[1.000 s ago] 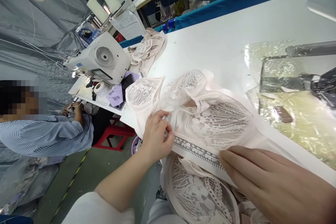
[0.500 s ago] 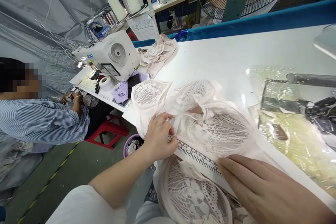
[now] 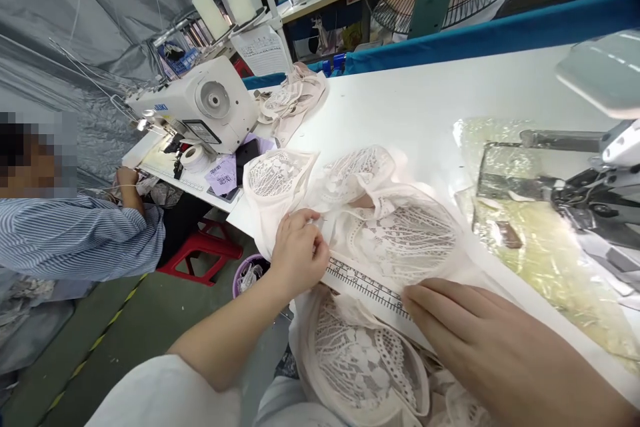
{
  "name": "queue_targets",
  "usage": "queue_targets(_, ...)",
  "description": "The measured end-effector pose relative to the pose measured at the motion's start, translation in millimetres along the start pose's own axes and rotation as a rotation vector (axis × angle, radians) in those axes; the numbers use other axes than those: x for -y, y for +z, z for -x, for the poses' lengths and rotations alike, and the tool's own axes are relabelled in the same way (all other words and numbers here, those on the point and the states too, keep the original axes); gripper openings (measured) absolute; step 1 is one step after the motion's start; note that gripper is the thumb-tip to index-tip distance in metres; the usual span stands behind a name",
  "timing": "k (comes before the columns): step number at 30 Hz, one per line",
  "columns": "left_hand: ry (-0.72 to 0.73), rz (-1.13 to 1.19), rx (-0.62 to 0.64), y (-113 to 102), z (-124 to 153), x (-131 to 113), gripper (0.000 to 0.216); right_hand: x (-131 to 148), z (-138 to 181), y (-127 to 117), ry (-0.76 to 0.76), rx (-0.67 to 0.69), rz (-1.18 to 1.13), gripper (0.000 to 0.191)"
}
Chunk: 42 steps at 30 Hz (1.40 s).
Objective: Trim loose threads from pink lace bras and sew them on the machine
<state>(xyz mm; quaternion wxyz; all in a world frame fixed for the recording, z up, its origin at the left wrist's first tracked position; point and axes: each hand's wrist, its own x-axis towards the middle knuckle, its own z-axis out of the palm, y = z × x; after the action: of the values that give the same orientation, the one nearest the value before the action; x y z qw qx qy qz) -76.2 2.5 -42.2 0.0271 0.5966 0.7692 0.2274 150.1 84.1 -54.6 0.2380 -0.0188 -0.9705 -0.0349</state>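
Note:
A pale pink lace bra (image 3: pixel 407 240) lies on the white table, its lower edge along a printed ruler strip (image 3: pixel 367 285) at the table's front edge. My left hand (image 3: pixel 301 255) is closed at the bra's edge near the strip's left end, thumb and forefinger curled together. At the strip's right part, my right hand (image 3: pixel 480 330) presses the same edge with fingers together; its thumb is hidden. Another lace bra cup (image 3: pixel 350 353) hangs below the table edge over my lap. To the left of the held bra lies a further lace cup (image 3: pixel 275 177).
A sewing machine (image 3: pixel 200 107) stands at the back left, with a tape roll (image 3: pixel 194 157) and purple paper slips (image 3: pixel 223 175) beside it. Yellowish plastic bags (image 3: pixel 540 267) lie at right under a metal arm (image 3: pixel 560 140). A co-worker in a striped shirt (image 3: pixel 85 233) sits at left.
The whole view has shifted slightly left, bringing more of the equipment at right into sight. My left thumb has drawn in against the fingers; both hands stay at the bra's edge.

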Motion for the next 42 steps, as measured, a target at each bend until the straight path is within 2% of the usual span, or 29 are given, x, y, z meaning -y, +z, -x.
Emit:
queue_targets(3,0.001,0.17,-0.027,-2.9,4.2,13.6,0.014,-0.8,-1.3,-3.1,-0.018,0.001,0.01,0.036)
queue_targets(5,-0.04,0.242,-0.089,-9.3,8.3,26.9,0.015,-1.3,-1.1,-4.1,-0.013,0.029,0.001,0.037)
queue_targets(10,-0.157,0.195,-0.29,-34.0,18.3,64.3,0.008,-3.7,-2.1,-5.9,-0.015,0.081,0.012,0.039)
queue_targets(12,-0.179,0.192,-0.309,-42.4,21.8,74.1,0.006,-4.4,-3.8,-5.7,-0.009,0.111,0.037,0.042)
queue_targets(17,-0.254,0.163,-0.269,-52.7,21.4,83.7,0.01,-5.6,-13.3,-1.9,0.045,0.255,0.071,0.041)
queue_targets(20,-0.345,0.141,-0.293,-57.3,7.5,92.4,0.02,-10.2,-24.9,-2.6,0.122,0.263,0.07,0.03)
queue_targets(26,-0.5,0.237,-0.335,-72.0,-44.5,121.6,0.032,-41.0,-48.7,-9.1,0.394,0.024,0.104,0.024)
queue_targets(29,-0.55,0.368,-0.338,-73.7,-63.4,132.8,0.034,-58.2,-54.4,-6.0,0.428,0.045,0.185,0.025)
queue_targets(32,-0.551,0.548,-0.37,-70.3,-70.0,141.1,0.033,-66.3,-57.7,1.4,0.403,0.097,0.201,0.026)
queue_targets(36,-0.471,0.866,-0.366,-69.1,-63.7,148.5,0.022,-64.4,-60.2,11.8,0.396,0.165,0.172,0.029)
queue_targets(39,-0.407,1.054,-0.329,-78.3,-53.8,149.3,0.025,-59.6,-61.5,17.8,0.401,0.206,0.115,0.03)
queue_targets(42,-0.357,1.118,-0.308,-93.5,-46.8,146.3,0.029,-54.2,-65.4,19.8,0.419,0.211,0.046,0.029)
